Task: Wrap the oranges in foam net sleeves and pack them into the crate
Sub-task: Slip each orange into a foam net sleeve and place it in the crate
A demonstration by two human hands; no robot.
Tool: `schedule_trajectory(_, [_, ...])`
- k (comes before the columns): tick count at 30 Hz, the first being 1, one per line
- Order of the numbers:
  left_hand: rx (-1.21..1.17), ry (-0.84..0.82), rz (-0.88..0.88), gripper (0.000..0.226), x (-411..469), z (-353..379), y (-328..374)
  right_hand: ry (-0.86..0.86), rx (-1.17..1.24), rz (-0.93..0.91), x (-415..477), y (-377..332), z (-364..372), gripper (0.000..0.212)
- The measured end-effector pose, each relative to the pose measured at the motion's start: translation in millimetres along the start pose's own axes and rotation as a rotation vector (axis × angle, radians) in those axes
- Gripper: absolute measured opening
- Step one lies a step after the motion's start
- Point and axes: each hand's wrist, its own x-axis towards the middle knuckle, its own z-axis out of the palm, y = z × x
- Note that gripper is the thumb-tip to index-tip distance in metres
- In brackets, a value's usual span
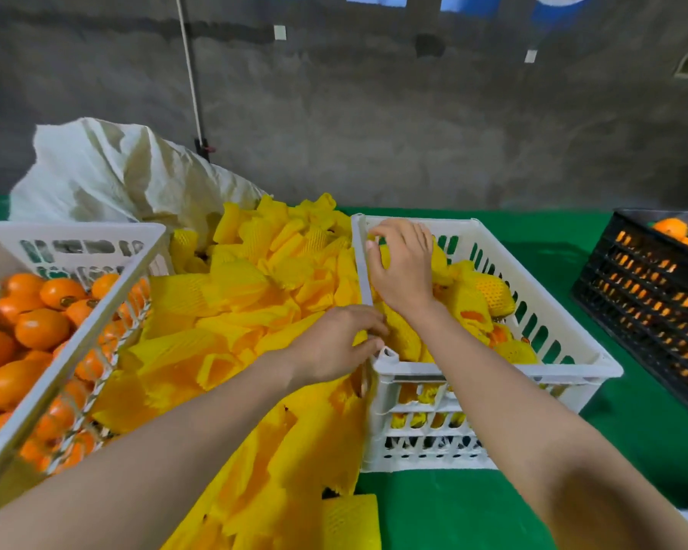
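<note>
Right hand (402,267) curls over a sleeved orange (439,265) inside the white crate (513,371). Left hand (334,339) is narrow at the crate's rim, grip unclear. Loose foam sleeves (231,295) are heaped left of it, with bare oranges (40,327) farther left.

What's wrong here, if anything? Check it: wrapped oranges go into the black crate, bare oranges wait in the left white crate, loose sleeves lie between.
One error. The head view shows the wrapped oranges in the right white crate, not the black crate, which holds bare fruit. As stated, bare oranges wait in the left white crate, loose sleeves between the white crates.
</note>
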Motion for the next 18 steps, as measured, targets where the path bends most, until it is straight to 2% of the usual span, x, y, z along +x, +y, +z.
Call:
schedule_trajectory(3, [-0.035,0.031,-0.024,0.024,-32.6,-27.9,-7.6,0.005,0.114,-0.081,-9.4,-41.9,0.2,0.027])
schedule_trajectory(8, [-0.120,0.248,-0.159,0.016,-97.8,-90.4,-41.0,-0.100,0.295,-0.156,-36.3,-117.7,10.4,0.021])
schedule_trajectory(10, [-0.118,0.312,-0.227,0.015,-125.9,-116.6,-58.7,-0.227,0.333,-0.177,-51.2,-146.8,21.9,0.014])
schedule_trajectory(12, [-0.088,0.371,-0.288,0.013,-154.0,-139.6,-78.1,-0.445,0.331,-0.149,-66.4,-172.6,39.3,0.014])
schedule_trajectory(15, [-0.086,0.497,-0.407,0.013,-193.1,-164.6,-107.7,-0.785,0.243,-0.070,-85.0,-204.1,74.7,0.027])
schedule_trajectory(18, [-0.184,0.634,-0.515,0.016,-221.4,-178.5,-130.7,-0.920,0.068,-0.120,-94.8,-224.7,108.3,0.043])
